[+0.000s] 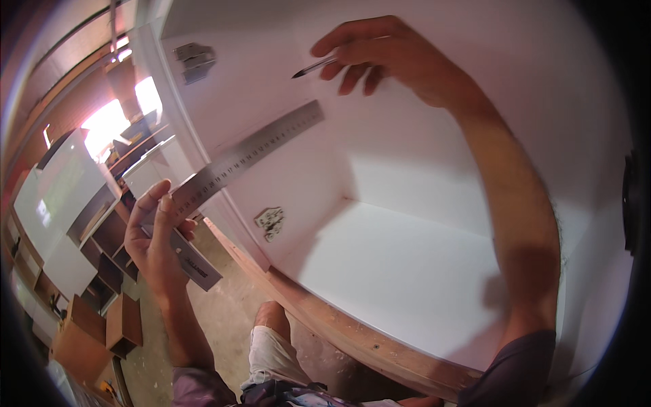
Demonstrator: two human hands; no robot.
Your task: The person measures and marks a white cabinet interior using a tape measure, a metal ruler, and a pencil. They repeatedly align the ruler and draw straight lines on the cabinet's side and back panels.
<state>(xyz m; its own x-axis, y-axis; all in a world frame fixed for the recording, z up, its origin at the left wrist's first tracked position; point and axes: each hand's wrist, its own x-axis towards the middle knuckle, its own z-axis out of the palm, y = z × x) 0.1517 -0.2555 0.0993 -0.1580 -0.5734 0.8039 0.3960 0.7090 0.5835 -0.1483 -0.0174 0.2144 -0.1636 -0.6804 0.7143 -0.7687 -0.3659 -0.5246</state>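
Note:
My left hand [159, 237] is closed round a metal try square near its corner. The square's numbered steel blade [254, 149] slants up to the right across the inner side wall of a white cabinet, and its grey stock [196, 264] hangs below my fingers. Higher up, my right hand [369, 54] grips a slim dark-tipped pencil [312, 68], its point aimed left, above the blade's far end. On the same wall are two metal hinge parts, an upper one [195, 62] and a lower one [270, 222].
The cabinet's white inner panel [400, 271] lies below my right arm, bordered by a wooden rail [380, 346]. At the left stand brown box-like wooden units [88, 332] and white panels [61, 203] on the workshop floor [224, 312].

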